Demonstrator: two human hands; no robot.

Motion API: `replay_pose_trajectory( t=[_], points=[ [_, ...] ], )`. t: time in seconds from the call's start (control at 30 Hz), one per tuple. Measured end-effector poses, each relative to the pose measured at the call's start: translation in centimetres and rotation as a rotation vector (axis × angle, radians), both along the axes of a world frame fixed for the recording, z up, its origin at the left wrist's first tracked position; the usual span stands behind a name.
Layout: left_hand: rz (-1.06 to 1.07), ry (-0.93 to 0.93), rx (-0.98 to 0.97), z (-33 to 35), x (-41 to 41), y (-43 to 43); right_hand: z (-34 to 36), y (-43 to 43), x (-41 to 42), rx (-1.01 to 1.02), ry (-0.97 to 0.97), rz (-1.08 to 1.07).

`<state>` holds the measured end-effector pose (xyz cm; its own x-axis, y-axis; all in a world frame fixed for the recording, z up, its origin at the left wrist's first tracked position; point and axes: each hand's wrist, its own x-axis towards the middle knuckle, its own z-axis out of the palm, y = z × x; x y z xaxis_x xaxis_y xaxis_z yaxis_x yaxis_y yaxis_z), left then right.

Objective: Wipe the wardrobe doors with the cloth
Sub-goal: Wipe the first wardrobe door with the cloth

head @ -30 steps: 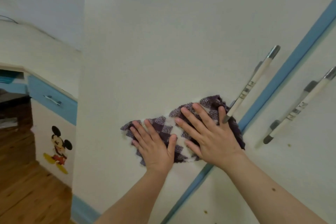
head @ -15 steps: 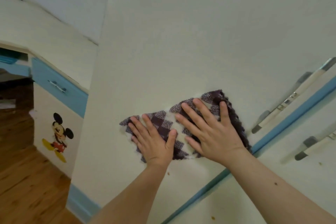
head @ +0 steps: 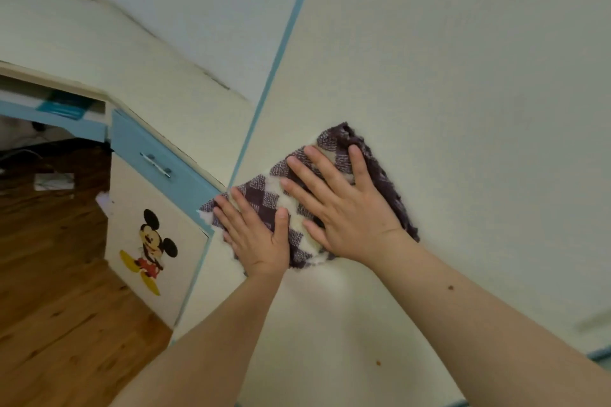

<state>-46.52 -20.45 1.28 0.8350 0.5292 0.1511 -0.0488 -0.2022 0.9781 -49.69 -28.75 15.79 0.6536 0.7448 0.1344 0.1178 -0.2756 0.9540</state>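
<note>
Spread flat against a cream, lightly textured wardrobe door (head: 463,109): a purple-and-white checked terry cloth (head: 261,196), turned like a diamond, one dark corner uppermost, the left corner lapping over a pale blue edge strip (head: 281,53) along the door's left side.

Pressed on the lower left part of the cloth: the left hand (head: 256,241), palm to the fabric, fingers (head: 231,218) straight and slightly fanned, thumb lying out to the right. Nothing gripped, nothing pinched.

Pressed on the upper right part of the cloth: the right hand (head: 350,211), likewise palm down, fingers (head: 307,172) straight and spread wide, tips short of the dark top corner. Flat contact only, no curl around the fabric.

Hands side by side with thumbs nearest each other, a narrow band of checked cloth showing between them. Two bare forearms (head: 496,324) rising from the lower edge of the view.

Low on the door, between the forearms: a small brown speck (head: 378,363).

To the left of the wardrobe: a cream curved counter (head: 82,43), under it a blue drawer front (head: 142,149) with a short metal bar handle (head: 155,164). Below the drawer, a cream cabinet panel bearing a cartoon mouse sticker (head: 150,248) in black, red and yellow. Further down and left, a brown wooden plank floor (head: 49,291).
</note>
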Motion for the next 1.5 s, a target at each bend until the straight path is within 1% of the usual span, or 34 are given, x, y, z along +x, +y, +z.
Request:
replay_pose_trajectory(
  t=[0.17,0.33,0.53,0.7,0.87,1.03,1.2,1.4,1.5],
  points=[
    [0.046,0.046,-0.06,-1.0,2.1,2.9,-0.7,4.3,2.9,-0.036,0.029,-0.022],
    [0.066,0.122,-0.129,-1.9,2.7,3.6,-1.4,6.5,4.3,-0.111,0.074,-0.044],
    [0.058,0.153,-0.03,-2.7,2.3,3.6,-1.3,6.6,4.1,-0.156,0.112,-0.037],
    [0.039,0.144,-0.01,-3.4,1.1,2.3,-1.4,5.4,3.4,-0.2,0.15,-0.023],
    [0.007,0.136,-0.037,-4.5,-1.1,-1.3,-2.6,1.9,1.0,-0.204,0.143,-0.021],
    [-0.034,0.179,-0.001,-6.3,-4.5,-6.1,-4.7,-3.3,-2.4,-0.227,0.132,-0.026],
    [-0.12,0.282,0.032,-7.4,-9.5,-11.8,-6.4,-9.3,-6.4,-0.256,0.16,-0.019],
    [-0.244,0.371,0.015,-8.8,-14.8,-18.1,-7.8,-16.1,-10.9,-0.287,0.193,-0.036],
    [-0.267,0.393,-0.013,-8.8,-16.9,-20.7,-7.8,-18.6,-12.5,-0.314,0.206,-0.044]
  ],
)
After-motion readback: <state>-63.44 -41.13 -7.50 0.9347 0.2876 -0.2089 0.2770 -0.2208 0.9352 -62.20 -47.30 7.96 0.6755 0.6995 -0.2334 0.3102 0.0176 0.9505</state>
